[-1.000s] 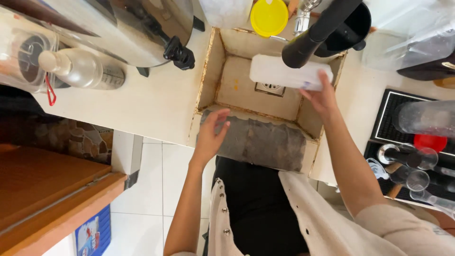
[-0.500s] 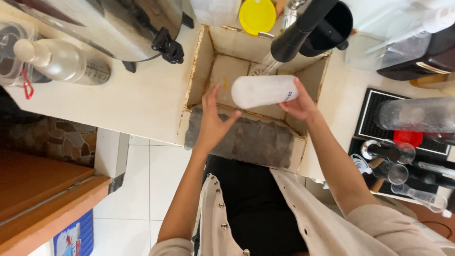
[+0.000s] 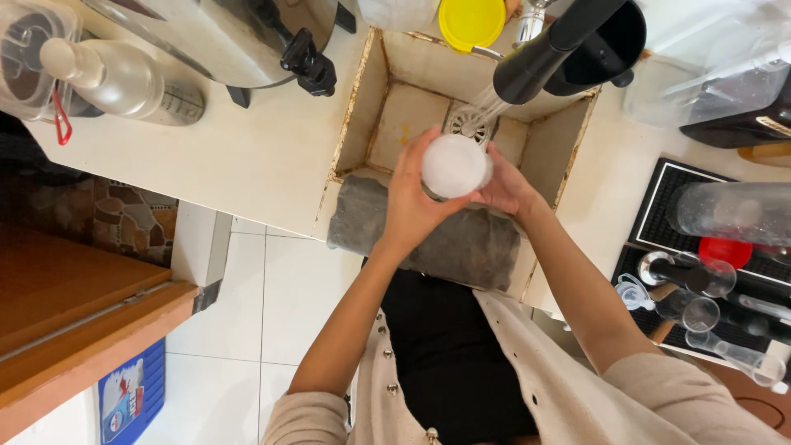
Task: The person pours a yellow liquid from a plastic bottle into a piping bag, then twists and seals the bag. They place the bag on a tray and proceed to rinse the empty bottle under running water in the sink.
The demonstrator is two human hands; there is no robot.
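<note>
I have both hands on a white cylindrical container, held over the small square sink: my left hand wraps its near side with the fingers curled round it, and my right hand cups the far side, so the container sits pinched between the two palms with its pale round end facing up at me. It hangs just under the black faucet, and water is running down past it toward the drain. To do this well, I judge I should keep the container tilted into the stream and turn it slowly between my palms, gripping firmly since a wet smooth wall may slip. A grey cloth draped on the sink's near edge lies right below my wrists. A yellow lid sits behind the sink, and glassware stands on the black mat to my right, well apart.
</note>
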